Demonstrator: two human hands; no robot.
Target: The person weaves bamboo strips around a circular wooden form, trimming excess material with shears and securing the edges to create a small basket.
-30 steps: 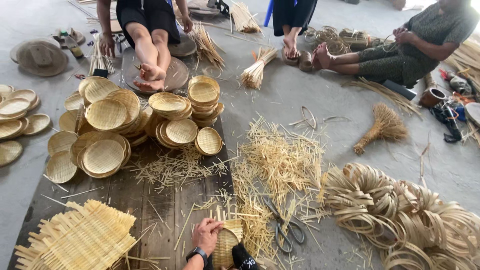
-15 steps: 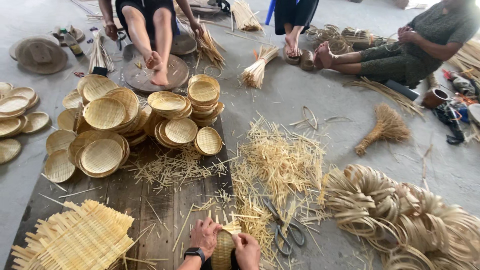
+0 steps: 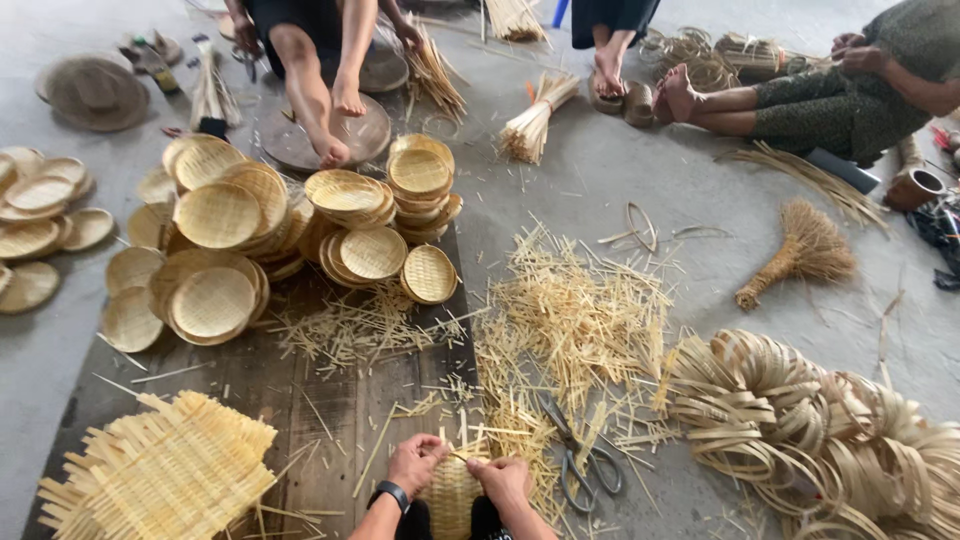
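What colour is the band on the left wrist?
Black: the wrist band sits just behind the left hand; the head view shows it best.

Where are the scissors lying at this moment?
In the head view, the scissors lie on the floor at the lower centre, just beside the right hand, among the loose bamboo offcuts and left of the coiled strip rings.

Basket-weaving workshop for sure: stacks of woven trays (image 3: 215, 215), bamboo strip coils (image 3: 820, 440), cuttings (image 3: 580, 315) all over the concrete floor (image 3: 620, 170), scissors (image 3: 580, 455), and people sitting barefoot (image 3: 330, 150) working.
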